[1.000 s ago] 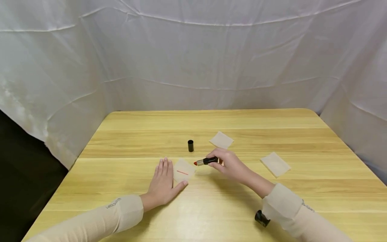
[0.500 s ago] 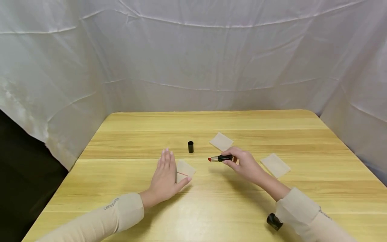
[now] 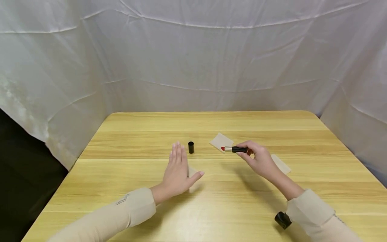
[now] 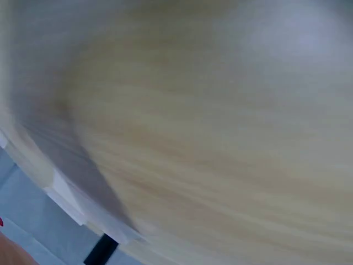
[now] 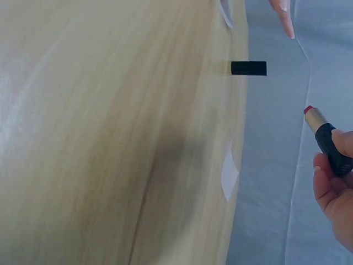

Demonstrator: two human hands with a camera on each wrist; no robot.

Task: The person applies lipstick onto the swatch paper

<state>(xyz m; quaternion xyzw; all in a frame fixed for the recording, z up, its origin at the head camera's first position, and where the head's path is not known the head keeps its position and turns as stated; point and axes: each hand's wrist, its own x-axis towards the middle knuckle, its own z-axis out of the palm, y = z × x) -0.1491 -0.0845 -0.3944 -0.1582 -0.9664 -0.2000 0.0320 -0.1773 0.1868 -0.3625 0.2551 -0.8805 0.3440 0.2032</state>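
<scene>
My right hand (image 3: 260, 162) pinches an uncapped lipstick (image 3: 239, 149) by its black base, between thumb and fingers. The red tip points left, above the table near the back paper square (image 3: 219, 140). In the right wrist view the lipstick (image 5: 325, 141) shows its gold collar. My left hand (image 3: 179, 174) is held above the table with straight fingers and the thumb spread. Below it a paper square (image 3: 191, 171) is mostly hidden, and its red line is covered. The black lipstick cap (image 3: 191, 147) stands upright just right of the left fingertips.
Another paper square (image 3: 281, 163) lies at the right, partly behind my right hand. All this is on a wooden table (image 3: 145, 134) with rounded back corners. A pale cloth (image 3: 205, 60) hangs behind and at both sides. A black wrist camera (image 3: 283, 220) sits below my right cuff.
My right hand has carried the lipstick rightward and back, away from the marked paper. My left hand has lifted off the table and shifted right, over that paper.
</scene>
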